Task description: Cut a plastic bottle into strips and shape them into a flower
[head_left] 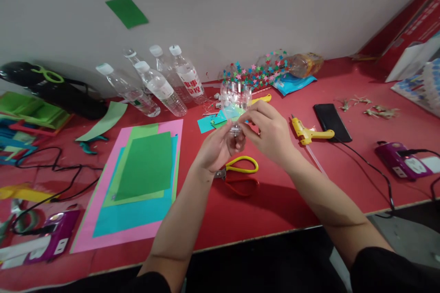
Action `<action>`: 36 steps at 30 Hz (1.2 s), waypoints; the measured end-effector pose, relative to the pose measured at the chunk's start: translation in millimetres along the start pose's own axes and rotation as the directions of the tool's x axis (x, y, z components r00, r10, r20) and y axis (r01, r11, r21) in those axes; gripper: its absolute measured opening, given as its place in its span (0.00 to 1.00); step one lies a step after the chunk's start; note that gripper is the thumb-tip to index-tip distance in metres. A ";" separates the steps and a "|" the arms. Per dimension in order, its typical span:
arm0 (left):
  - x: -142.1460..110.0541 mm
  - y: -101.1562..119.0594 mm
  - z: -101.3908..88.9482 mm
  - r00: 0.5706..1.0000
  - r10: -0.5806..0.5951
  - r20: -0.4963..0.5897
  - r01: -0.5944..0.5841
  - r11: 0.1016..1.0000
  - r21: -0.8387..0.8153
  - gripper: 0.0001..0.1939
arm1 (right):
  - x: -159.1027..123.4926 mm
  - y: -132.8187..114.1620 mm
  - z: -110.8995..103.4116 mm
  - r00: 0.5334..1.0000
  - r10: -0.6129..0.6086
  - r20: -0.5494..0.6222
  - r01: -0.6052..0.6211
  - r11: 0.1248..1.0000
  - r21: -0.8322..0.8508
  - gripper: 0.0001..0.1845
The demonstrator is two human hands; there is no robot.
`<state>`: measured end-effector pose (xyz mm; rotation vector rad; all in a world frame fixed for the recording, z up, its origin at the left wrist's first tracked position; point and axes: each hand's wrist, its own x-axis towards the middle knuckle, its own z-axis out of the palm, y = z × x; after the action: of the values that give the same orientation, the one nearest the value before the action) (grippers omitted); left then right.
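Observation:
A cut clear plastic bottle top [236,94] is held up over the table, its threaded neck towards me and its cut rim away. My left hand [220,146] is closed around the neck. With thumb and fingers pinched, my right hand [266,130] grips the same piece beside the neck; its fingertips partly hide the contact. Below the hands lie scissors [242,165] with one yellow and one red handle loop. Blue and green paper scraps [208,122] are just behind the left hand. To the right of my right hand rests a yellow glue gun [309,132].
Several clear bottles [161,89] stand at the back left, near stacked coloured paper [144,169]. Star-covered bottles [256,73] lie by the wall. A black phone [332,121] and a purple power strip [402,160] with cables are on the right. A black flask [51,87] lies far left.

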<state>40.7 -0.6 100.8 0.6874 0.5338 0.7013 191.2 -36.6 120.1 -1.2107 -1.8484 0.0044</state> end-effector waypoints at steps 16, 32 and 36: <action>-1.1 0.5 9.2 0.997 0.004 -0.081 -0.011 0.995 -0.095 0.15 | -5.1 -1.4 19.8 0.992 -0.011 -0.123 0.021 0.996 0.082 0.08; -5.4 6.3 -6.5 0.991 0.082 0.101 -0.100 0.978 0.183 0.10 | -3.4 -11.2 3.2 0.990 0.116 -0.085 -0.099 0.978 0.181 0.04; -3.0 5.0 -7.5 0.988 0.123 0.089 -0.139 0.968 0.207 0.12 | -7.3 -12.5 10.5 0.996 0.004 -0.086 0.002 0.998 0.062 0.07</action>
<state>31.9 3.0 100.1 0.9534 0.5013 0.7445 175.9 -43.9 114.5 -1.1517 -1.7604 0.0100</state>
